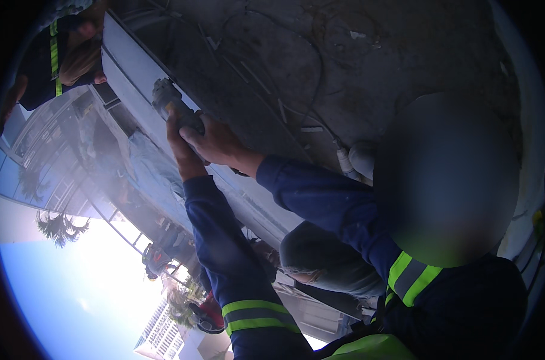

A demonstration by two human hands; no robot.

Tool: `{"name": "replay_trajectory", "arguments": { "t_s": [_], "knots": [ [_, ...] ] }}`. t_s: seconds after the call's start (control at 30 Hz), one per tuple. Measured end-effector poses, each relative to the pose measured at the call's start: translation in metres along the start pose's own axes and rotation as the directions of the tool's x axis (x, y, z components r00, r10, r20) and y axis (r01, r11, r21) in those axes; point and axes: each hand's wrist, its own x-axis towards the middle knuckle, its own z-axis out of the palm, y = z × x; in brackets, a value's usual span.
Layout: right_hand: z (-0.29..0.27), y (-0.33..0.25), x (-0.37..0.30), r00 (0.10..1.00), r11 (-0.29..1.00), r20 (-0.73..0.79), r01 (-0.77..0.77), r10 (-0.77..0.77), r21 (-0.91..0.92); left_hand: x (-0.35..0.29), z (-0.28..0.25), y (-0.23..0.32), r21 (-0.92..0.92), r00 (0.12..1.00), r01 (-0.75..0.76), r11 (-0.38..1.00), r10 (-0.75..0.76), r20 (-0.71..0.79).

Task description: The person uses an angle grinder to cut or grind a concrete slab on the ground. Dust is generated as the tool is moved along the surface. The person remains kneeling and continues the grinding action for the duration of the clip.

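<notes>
An angle grinder (166,96) with a grey head is gripped by both of my hands. Its head lies over the long pale panel (125,51), close to the panel's dark edge. My left hand (179,144) is closed around the tool's body from the left side. From the right, my right hand (219,141) wraps the rear of the body, its thumb lying toward the left hand. The grinder's disc and its contact with the panel cannot be made out. Both forearms, in dark blue sleeves with reflective bands, reach up and to the left.
A co-worker (68,60) stands at the upper left, one hand by the panel's far end. A cable (321,75) and thin strips (254,78) lie on the dark floor. A denim-covered knee (329,258) is beside my right arm. Another person (158,258) is in the hazy background.
</notes>
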Motion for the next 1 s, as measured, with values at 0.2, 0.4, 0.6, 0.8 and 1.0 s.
{"name": "replay_trajectory", "arguments": {
  "t_s": [0.2, 0.4, 0.6, 0.8, 1.0],
  "knots": [
    [0.001, 0.003, 0.003, 1.000, 1.000, 0.019, -0.009, 0.009, -0.002, 0.002, 0.000, 0.000, 0.003, 1.000, -0.014, 1.000, 0.014, 0.002],
    [0.002, -0.002, 0.003, 0.999, 0.999, 0.025, -0.040, 0.040, 0.015, 0.006, -0.003, -0.001, 0.006, 1.000, -0.012, 1.000, 0.012, -0.010],
    [0.005, -0.008, 0.005, 0.998, 0.998, 0.004, -0.062, 0.062, 0.019, 0.008, -0.009, -0.002, 0.007, 1.000, 0.002, 1.000, -0.002, -0.011],
    [0.007, -0.018, 0.014, 0.995, 0.989, -0.031, -0.089, 0.093, 0.114, 0.024, -0.013, 0.002, 0.019, 0.999, 0.033, 0.999, -0.033, -0.001],
    [-0.007, -0.031, 0.017, 0.980, 0.982, 0.105, -0.176, 0.169, 0.064, 0.022, -0.011, 0.009, 0.086, 0.985, 0.163, 0.983, -0.158, -0.062]
  ]
}}
